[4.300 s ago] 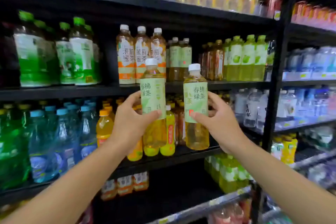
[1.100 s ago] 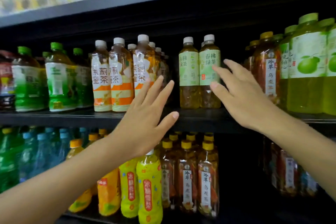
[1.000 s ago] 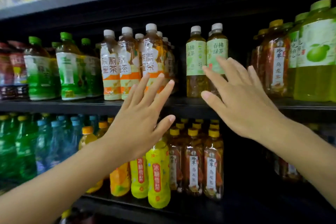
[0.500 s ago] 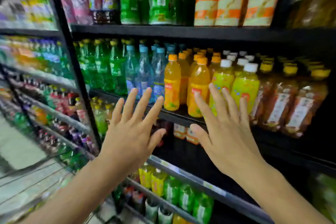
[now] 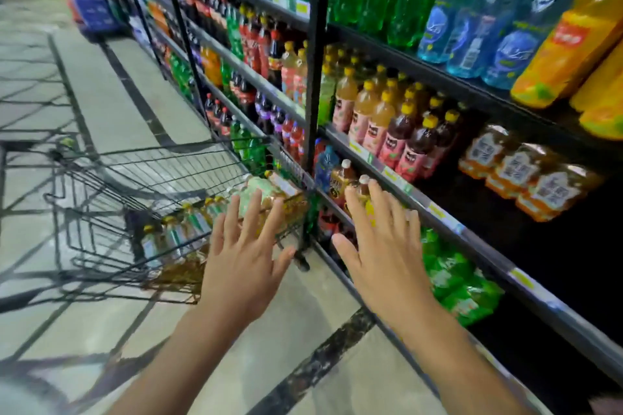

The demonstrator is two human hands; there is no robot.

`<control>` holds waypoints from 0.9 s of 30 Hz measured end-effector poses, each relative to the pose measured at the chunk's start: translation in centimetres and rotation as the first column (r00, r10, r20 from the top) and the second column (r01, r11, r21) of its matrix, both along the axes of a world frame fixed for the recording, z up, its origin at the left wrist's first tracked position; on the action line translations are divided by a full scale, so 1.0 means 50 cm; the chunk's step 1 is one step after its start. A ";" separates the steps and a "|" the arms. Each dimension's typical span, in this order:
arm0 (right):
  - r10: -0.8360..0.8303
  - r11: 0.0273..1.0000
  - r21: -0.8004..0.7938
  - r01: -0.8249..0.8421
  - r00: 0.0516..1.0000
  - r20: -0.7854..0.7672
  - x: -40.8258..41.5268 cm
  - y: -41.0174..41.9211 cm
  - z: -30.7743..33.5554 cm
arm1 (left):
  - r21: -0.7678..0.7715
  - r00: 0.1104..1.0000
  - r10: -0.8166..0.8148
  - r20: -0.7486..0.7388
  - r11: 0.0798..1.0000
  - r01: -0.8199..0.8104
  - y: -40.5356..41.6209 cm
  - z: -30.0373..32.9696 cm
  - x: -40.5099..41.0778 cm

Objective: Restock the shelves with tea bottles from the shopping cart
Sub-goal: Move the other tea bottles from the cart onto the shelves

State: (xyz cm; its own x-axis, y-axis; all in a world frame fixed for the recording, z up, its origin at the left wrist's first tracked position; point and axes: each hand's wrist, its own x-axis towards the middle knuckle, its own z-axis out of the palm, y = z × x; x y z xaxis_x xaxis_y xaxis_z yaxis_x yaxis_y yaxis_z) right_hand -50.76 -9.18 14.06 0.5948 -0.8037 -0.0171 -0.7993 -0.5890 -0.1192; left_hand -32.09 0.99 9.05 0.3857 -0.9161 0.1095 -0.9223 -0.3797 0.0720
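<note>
head view: left hand [image 5: 241, 268] and right hand [image 5: 382, 254] both out in front, palms down, fingers straight and spread, holding nothing. cart [image 5: 111, 209] sits just past the left fingertips, on the floor [image 5: 111, 101] beside the shelves [image 5: 397, 175]. tea bottles [image 5: 188, 226] lie in the cart's near end, right under and ahead of the left fingers. right fingers overlap the shelf edge; contact unclear.
</note>
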 end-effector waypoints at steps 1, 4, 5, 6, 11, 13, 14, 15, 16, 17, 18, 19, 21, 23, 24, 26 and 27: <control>0.016 1.000 0.022 -0.015 1.000 -0.004 0.022 0.010 -0.020 | 0.028 0.999 0.049 -0.016 0.998 -0.048 0.024 -0.019 0.016; 0.093 0.993 0.070 -0.092 0.996 -0.014 0.078 0.033 -0.069 | 0.095 0.988 0.146 -0.043 0.985 -0.142 0.085 -0.062 0.060; 0.119 0.990 0.078 -0.118 0.993 -0.016 0.093 0.035 -0.082 | 0.115 0.984 0.171 -0.050 0.980 -0.165 0.098 -0.070 0.073; 0.143 0.986 0.089 -0.141 0.990 -0.017 0.108 0.034 -0.092 | 0.127 0.979 0.197 -0.056 0.974 -0.188 0.109 -0.074 0.084; 0.239 0.962 0.145 -0.234 0.971 -0.018 0.168 -0.006 -0.133 | 0.135 0.949 0.310 -0.057 0.944 -0.301 0.111 -0.091 0.108; 0.269 0.952 0.155 -0.263 0.963 -0.021 0.187 -0.036 -0.149 | 0.140 0.938 0.342 -0.055 0.933 -0.332 0.091 -0.100 0.112; 0.281 0.947 0.165 -0.274 0.959 -0.020 0.196 -0.052 -0.156 | 0.148 0.933 0.356 -0.058 0.927 -0.345 0.079 -0.106 0.113; 0.293 0.942 0.176 -0.285 0.956 -0.018 0.205 -0.070 -0.163 | 0.152 0.926 0.371 -0.062 0.921 -0.359 0.064 -0.112 0.114; 0.305 0.937 0.184 -0.297 0.952 -0.014 0.215 -0.092 -0.171 | 0.149 0.920 0.386 -0.068 0.916 -0.373 0.047 -0.115 0.116; 0.318 0.932 0.187 -0.310 0.948 -0.009 0.224 -0.115 -0.177 | 0.150 0.914 0.398 -0.073 0.911 -0.385 0.027 -0.120 0.118; 0.328 0.929 0.182 -0.323 0.945 0.000 0.234 -0.140 -0.184 | 0.152 0.910 0.408 -0.076 0.907 -0.394 0.005 -0.124 0.121; 0.338 0.926 0.174 -0.335 0.941 0.008 0.245 -0.166 -0.192 | 0.156 0.907 0.415 -0.076 0.903 -0.400 -0.017 -0.126 0.125; 0.348 0.920 0.180 -0.347 0.937 0.029 0.266 -0.220 -0.207 | 0.176 0.903 0.423 -0.074 0.897 -0.406 -0.066 -0.127 0.134; 0.348 0.912 0.214 -0.350 0.936 0.044 0.283 -0.272 -0.226 | 0.230 0.890 0.447 -0.089 0.879 -0.418 -0.113 -0.132 0.147; 0.354 0.906 0.232 -0.354 0.934 0.042 0.291 -0.298 -0.237 | 0.253 0.880 0.466 -0.095 0.866 -0.431 -0.135 -0.135 0.153; 0.375 0.891 0.265 -0.368 0.927 0.027 0.308 -0.345 -0.256 | 0.268 0.866 0.491 -0.093 0.850 -0.454 -0.178 -0.140 0.171; 0.385 0.885 0.274 -0.376 0.923 0.022 0.319 -0.367 -0.263 | 0.272 0.860 0.501 -0.091 0.844 -0.463 -0.196 -0.145 0.182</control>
